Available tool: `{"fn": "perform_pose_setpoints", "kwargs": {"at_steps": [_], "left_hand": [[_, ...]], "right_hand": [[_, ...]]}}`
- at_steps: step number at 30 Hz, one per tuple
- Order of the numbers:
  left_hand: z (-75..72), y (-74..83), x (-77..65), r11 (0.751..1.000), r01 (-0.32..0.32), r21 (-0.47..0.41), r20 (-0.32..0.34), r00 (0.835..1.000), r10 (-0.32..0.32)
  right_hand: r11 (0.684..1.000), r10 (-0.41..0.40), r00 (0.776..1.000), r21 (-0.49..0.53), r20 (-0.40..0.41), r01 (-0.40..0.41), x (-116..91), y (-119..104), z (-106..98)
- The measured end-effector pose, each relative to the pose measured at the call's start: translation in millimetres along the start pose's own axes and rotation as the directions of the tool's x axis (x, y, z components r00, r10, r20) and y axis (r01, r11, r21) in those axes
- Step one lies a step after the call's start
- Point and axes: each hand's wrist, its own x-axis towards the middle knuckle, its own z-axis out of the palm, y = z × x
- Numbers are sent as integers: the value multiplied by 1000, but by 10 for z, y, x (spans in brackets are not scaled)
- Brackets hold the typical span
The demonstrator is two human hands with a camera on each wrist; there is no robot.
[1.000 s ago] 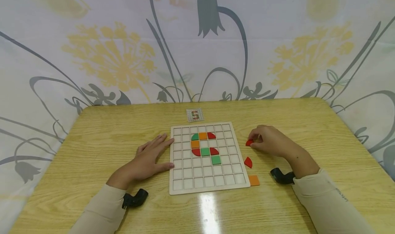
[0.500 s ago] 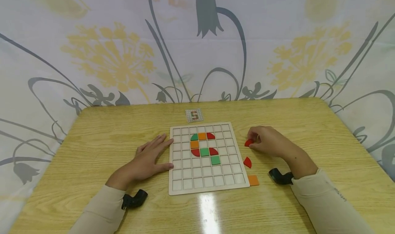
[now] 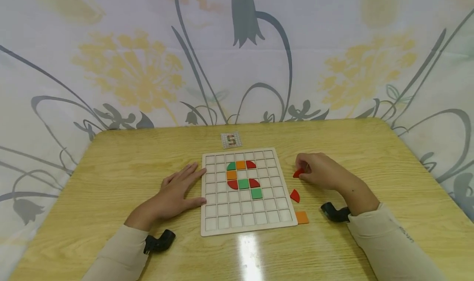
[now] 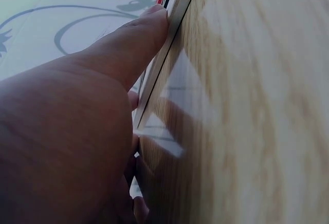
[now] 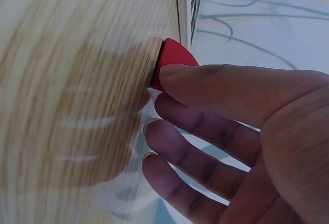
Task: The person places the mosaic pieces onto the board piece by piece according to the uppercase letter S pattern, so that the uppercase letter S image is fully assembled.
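Observation:
In the head view, my left hand (image 3: 172,196) lies with fingers spread, thumb and index fingertip touching the left edge of a white grid board (image 3: 222,221). The left wrist view shows that thumb against the board's rim. Right of the board, my right hand (image 3: 320,172) pinches a red quarter-circle tile (image 5: 175,54) between thumb and fingers, close to the tabletop. Green, orange and red tiles sit in the board's squares, among them a green square tile (image 3: 256,193) and an orange square tile (image 3: 240,165).
A second red quarter-circle tile (image 3: 295,196) lies beside the board's right edge. Nearer the front, an orange square tile (image 3: 302,217) lies at the lower right corner. A small card (image 3: 231,140) printed with a coloured S-like figure is behind the board. A flowered cloth hangs beyond the table.
The red tile in my right hand appears slightly more tilted. My left hand keeps its place at the board, and the head view has shifted slightly.

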Motion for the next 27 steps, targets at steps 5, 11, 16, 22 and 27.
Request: {"fn": "perform_pose_setpoints", "kwargs": {"at_steps": [5,11,16,22,27], "left_hand": [[-3,-11,10,1000,-9,6,-15,1000,9],[17,-8,2,1000,9,-15,-2,1000,-9],[38,-22,-12,1000,10,-19,-5,1000,-10],[49,-39,8,1000,2,-8,-8,1000,-2],[42,-29,5,1000,3,-8,-10,1000,-3]], "right_hand": [[1000,-6,1000,-11,-22,6,-11,-19,-20],[1000,-3,998,-19,-65,2,-16,-34,-18],[998,-28,993,-67,-114,20,2,-83,-9],[995,-66,987,-79,-144,55,-5,-191,-1],[995,-87,987,-50,-134,81,-13,-293,23]]}}
